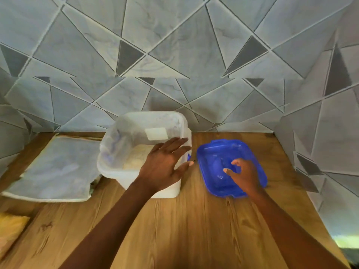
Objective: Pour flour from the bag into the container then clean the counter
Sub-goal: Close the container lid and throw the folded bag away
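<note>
- The container (pixel 136 136), a translucent white tub with no lid on it, stands on the wooden counter (pixel 184 226) close to the tiled back wall (pixel 174 55); pale flour (pixel 136 158) lies in its bottom.
- The left hand (pixel 165 164) rests over the container's right front corner, fingers (pixel 178 142) straight and spread, released, gripping nothing; the thumb points right, toward the lid.
- A blue lid (pixel 217 152) lies flat on the counter just right of the container, apart from it.
- The right hand (pixel 244 175) is on top of the blue lid near its front edge, its fingers (pixel 228 170) loosely curled over the lid's surface; whether they grasp a part of it or only touch it, I cannot tell.
- A flat pale bag (pixel 56 167), somewhat blurred, lies on the counter to the left of the container, touching or nearly touching its left side.
- A yellow thing (pixel 9 226) shows at the counter's left edge, too blurred to tell what it is.
</note>
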